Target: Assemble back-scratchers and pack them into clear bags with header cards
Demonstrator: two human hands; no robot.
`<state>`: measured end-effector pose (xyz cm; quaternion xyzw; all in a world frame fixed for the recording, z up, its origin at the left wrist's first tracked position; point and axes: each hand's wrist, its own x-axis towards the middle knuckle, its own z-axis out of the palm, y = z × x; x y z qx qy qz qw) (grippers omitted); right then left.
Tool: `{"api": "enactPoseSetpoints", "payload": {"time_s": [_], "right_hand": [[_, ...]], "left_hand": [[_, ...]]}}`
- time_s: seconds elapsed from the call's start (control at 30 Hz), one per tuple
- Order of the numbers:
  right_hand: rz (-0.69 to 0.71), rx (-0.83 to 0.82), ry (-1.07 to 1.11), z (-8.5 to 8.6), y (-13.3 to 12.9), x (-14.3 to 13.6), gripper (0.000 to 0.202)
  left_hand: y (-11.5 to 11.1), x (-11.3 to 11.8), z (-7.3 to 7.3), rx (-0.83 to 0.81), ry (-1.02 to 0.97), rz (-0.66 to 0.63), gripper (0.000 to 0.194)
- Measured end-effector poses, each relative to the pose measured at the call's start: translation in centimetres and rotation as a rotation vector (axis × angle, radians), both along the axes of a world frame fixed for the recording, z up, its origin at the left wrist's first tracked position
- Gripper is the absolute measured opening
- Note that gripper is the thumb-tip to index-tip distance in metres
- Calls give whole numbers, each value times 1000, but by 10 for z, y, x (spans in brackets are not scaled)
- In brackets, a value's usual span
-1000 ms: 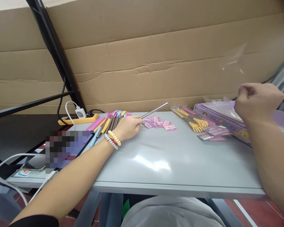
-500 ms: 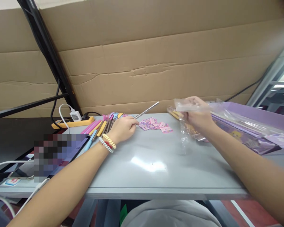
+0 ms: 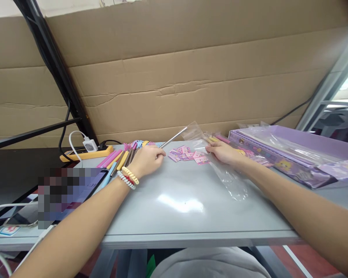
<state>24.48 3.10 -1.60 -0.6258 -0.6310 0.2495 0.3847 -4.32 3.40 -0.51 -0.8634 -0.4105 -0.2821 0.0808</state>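
Observation:
My left hand [image 3: 146, 160] is closed around one end of a thin silver rod [image 3: 175, 137], which points up and to the right. My right hand [image 3: 224, 152] pinches a clear plastic bag [image 3: 232, 185] whose long body trails down over the table. Between both hands lies a loose pile of small pink printed cards [image 3: 184, 153]. Beside my left wrist is a row of coloured sticks [image 3: 113, 158], pink, yellow, brown and blue. Wavy multicoloured pieces [image 3: 137, 144] sit just behind my left hand.
A purple printed box [image 3: 300, 168] on the right holds more clear bags. Packaged yellow and pink items [image 3: 246, 151] lie beside it. At left are a yellow power strip [image 3: 104, 153] with a white charger [image 3: 89, 144], and a tablet [image 3: 95, 181]. A cardboard wall [image 3: 191, 85] stands behind.
My right hand has brought the clear bag left and slightly down from beside the box, and the bag now hangs lengthwise. My left hand keeps the rod in nearly the same place.

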Motion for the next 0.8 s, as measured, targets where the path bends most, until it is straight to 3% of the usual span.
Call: {"api": "enactPoseSetpoints", "payload": {"time_s": [0.2,0.43,0.6,0.7,0.8], "right_hand": [[-41,-38,-29,9,-9,-8,19],[-109,-26,384,0,5,-3,21],[-157,-29,400,-6,11,3,22],[-80,51,346,-10,10,2,40],[99,101,336,-13,10,0,38]], "left_hand": [[1,-1,1,-31,12,35,33],[2,-1,0,-16,3,76,33],[0,2,-1,-42,25,44,33],[-1,3,-2,-47,38,27,34],[-1,3,-2,-54,56,16,34]]}}
